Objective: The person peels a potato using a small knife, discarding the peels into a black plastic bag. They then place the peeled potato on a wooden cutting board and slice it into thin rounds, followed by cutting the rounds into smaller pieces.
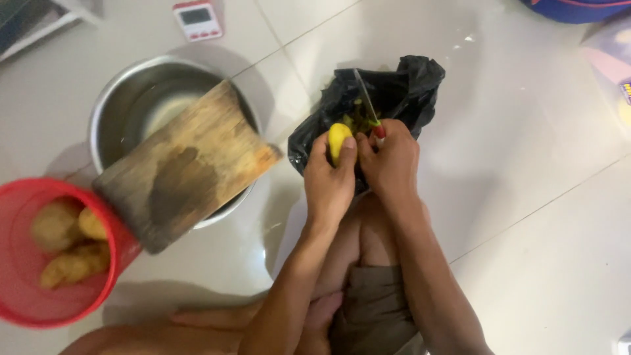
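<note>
Head view: you are sitting on a pale tiled floor (pixel 526 197), peeling a small yellow-green fruit (pixel 338 139) above the open mouth of a black plastic bag (pixel 401 92). Your left hand (pixel 328 181) is curling its fingers and thumb snugly around the fruit, holding it just over the bag's near edge. Your right hand (pixel 392 164), touching the left, is closing tight around the red handle of a knife (pixel 367 98), whose blade is angling up and away over the bag's opening. Greenish peelings are lying inside the bag, just beyond the fruit. Left of the bag, a worn wooden cutting board (pixel 187 164) is resting tilted across the rim of a steel bowl (pixel 108 105). Further left of the bag, beside that bowl, a red mesh basket (pixel 20 289) is holding several brownish potatoes (pixel 69 246). Well beyond the bag to the left, a small white digital timer (pixel 198 20) is lying on the tiles.
</note>
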